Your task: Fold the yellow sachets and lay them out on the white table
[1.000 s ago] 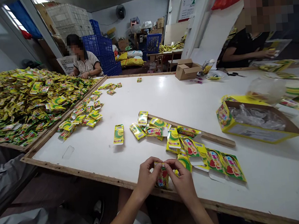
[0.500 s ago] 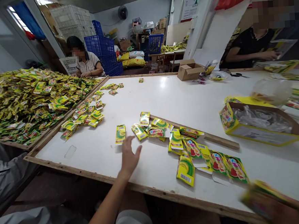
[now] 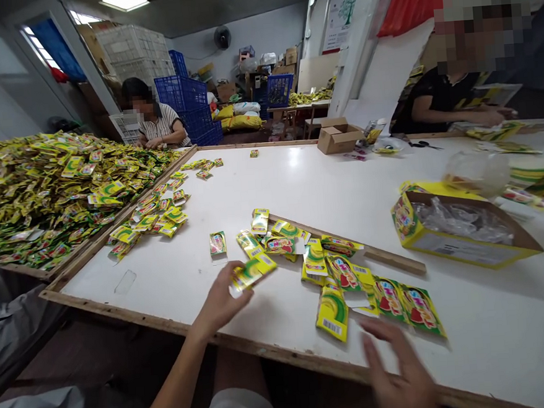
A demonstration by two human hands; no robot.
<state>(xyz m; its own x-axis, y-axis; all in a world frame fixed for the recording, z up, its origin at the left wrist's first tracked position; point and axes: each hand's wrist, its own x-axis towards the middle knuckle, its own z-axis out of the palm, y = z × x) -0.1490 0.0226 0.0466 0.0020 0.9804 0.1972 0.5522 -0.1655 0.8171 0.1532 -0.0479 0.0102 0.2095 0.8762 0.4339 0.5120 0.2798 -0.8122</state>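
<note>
My left hand (image 3: 225, 297) grips a small yellow-green candy box (image 3: 255, 271), tilted a little above the white table. Just beyond it lies another small box (image 3: 217, 244) with a watermelon print. My right hand (image 3: 398, 369) is over the front edge of the table, fingers apart, holding nothing and slightly blurred. Between the hands are several flat boxes: a yellow one (image 3: 332, 311) with a barcode, and green ones (image 3: 421, 310) with a watermelon print, some with open white flaps. More small boxes (image 3: 279, 245) lie in a loose cluster against a wooden strip (image 3: 392, 261).
A display carton (image 3: 471, 252) holding clear plastic bags stands at the right. Far back are a brown cardboard box (image 3: 339, 136) and scissors (image 3: 424, 145). A big heap of packets (image 3: 56, 188) fills the left side. Two people (image 3: 161, 125) (image 3: 451, 98) sit across the table.
My left hand has picked up a candy box and drawn slightly left. My right hand has come in from the right corner and no longer holds the box it carried.
</note>
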